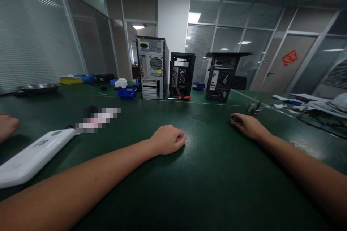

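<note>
My left hand (pixel 168 139) rests on the dark green table (pixel 206 173) near its middle, fingers curled into a loose fist with nothing visible in it. Further right, my right hand (pixel 247 124) lies palm down on the table, its fingertips touching a small dark object (pixel 232 118); whether it grips the object is unclear. A small metal part (pixel 253 108) lies just beyond that hand. Three computer tower cases stand at the far side: a grey one (pixel 150 67), a small black one (pixel 181 74) and a black one with its panel raised (pixel 222 76).
A white flat device (pixel 32 155) lies at the left front. Another person's hand (pixel 7 125) shows at the left edge. A red-handled screwdriver (pixel 182 97), a blue bin (pixel 127 92), a metal tray (pixel 38 87) and papers with cables (pixel 311 106) sit around the table.
</note>
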A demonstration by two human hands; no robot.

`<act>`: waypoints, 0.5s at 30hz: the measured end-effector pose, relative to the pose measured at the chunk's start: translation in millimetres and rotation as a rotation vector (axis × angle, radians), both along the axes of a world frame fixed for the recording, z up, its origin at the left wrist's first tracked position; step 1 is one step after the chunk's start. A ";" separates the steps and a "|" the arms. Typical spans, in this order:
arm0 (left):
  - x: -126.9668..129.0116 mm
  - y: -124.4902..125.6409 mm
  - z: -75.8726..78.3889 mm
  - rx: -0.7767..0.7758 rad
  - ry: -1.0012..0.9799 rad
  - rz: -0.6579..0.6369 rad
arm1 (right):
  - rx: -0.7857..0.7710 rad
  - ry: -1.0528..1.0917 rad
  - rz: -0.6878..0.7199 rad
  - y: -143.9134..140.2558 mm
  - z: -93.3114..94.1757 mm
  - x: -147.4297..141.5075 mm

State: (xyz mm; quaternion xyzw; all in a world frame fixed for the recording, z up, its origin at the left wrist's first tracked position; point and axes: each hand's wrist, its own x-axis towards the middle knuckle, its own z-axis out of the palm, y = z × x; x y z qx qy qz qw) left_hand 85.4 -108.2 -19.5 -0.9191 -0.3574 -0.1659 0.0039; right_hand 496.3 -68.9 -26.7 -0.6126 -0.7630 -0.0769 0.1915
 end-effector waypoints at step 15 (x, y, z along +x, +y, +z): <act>-3.3 -1.6 0.5 0.010 -0.024 -0.078 | 0.081 0.005 0.624 -75.6 17.6 -192.5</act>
